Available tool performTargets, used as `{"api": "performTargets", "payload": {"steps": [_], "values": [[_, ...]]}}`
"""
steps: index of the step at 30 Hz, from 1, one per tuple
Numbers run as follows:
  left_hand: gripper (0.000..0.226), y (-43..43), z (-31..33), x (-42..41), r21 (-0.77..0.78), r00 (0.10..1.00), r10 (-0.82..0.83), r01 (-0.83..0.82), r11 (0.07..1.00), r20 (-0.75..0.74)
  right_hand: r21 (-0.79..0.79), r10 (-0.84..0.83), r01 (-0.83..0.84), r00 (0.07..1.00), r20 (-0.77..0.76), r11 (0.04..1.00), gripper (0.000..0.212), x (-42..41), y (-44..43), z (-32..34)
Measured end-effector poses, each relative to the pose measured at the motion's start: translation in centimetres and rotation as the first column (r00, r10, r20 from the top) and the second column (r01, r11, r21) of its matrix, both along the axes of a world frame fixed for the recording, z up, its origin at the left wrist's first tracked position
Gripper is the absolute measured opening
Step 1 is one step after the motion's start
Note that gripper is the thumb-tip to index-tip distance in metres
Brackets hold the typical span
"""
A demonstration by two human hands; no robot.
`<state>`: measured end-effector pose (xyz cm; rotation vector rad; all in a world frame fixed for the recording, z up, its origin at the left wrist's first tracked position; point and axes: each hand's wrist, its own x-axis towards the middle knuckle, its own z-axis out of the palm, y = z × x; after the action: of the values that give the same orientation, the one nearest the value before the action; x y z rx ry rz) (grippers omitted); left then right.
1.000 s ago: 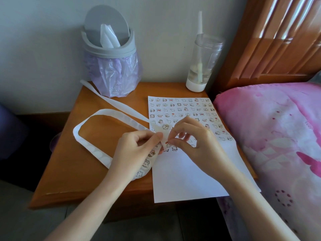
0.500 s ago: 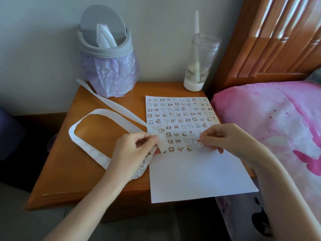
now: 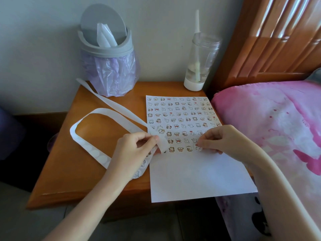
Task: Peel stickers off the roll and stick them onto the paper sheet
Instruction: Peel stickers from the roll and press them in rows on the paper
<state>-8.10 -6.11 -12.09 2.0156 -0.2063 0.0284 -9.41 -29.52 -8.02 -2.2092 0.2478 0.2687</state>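
Observation:
A white paper sheet (image 3: pixel 196 176) lies on the wooden nightstand (image 3: pixel 69 169), its upper half covered with rows of small cartoon stickers. A long white sticker strip (image 3: pixel 90 150) loops across the nightstand's left side. My left hand (image 3: pixel 133 152) pinches the strip's end at the sheet's left edge. My right hand (image 3: pixel 224 141) pinches a small round sticker (image 3: pixel 198 148) and holds it against the sheet at the right end of the lowest sticker row.
A grey swing-lid bin (image 3: pixel 107 54) with a purple liner stands at the nightstand's back left. A clear bottle (image 3: pixel 199 61) with a white base stands at the back right. A bed with a pink cover (image 3: pixel 274 122) and wooden headboard (image 3: pixel 278 39) borders the right.
My right hand left the strip with a peeled sticker, moved right and brought it down onto the sheet's lowest row. My left hand has kept its hold on the strip.

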Motion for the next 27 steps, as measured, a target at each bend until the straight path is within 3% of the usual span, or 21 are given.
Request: {"api": "performTargets", "payload": {"steps": [27], "values": [[0.021,-0.07,-0.15,0.09,0.013,1.0,0.002,-0.002,1.0,0.008,-0.049,-0.002,0.006,0.998,0.067,0.999,0.005,0.05,0.39,-0.79]]}}
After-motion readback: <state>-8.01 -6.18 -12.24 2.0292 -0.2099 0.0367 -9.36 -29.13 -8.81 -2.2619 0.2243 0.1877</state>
